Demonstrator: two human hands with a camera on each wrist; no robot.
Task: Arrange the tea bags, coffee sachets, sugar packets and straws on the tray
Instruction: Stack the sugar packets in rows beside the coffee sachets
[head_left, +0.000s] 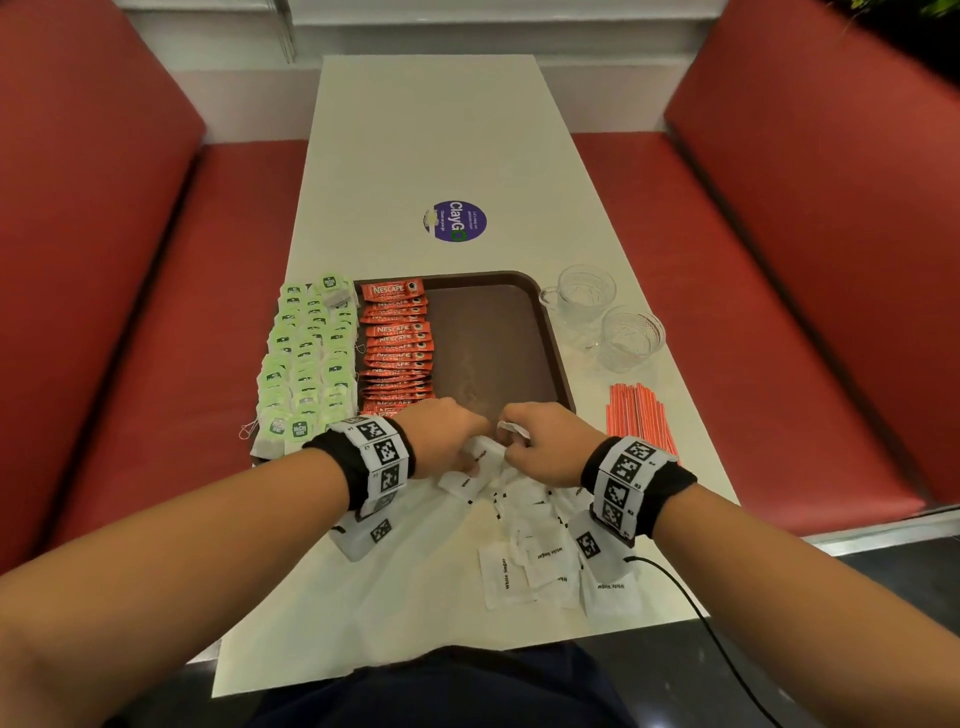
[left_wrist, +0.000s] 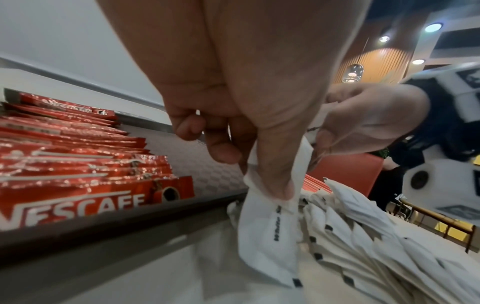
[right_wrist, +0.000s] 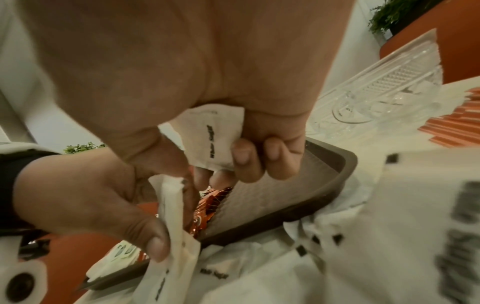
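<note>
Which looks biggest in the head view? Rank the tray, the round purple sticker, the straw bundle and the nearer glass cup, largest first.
1. Tray, by far the largest.
2. Straw bundle.
3. Nearer glass cup and the round purple sticker look about alike; the sticker lies farther from the camera, so I will not rank them.

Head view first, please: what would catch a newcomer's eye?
Green tea bags and red coffee sachets fill the tray's left side in rows. At its near edge, the left hand and right hand each pinch white sugar packets.
</note>
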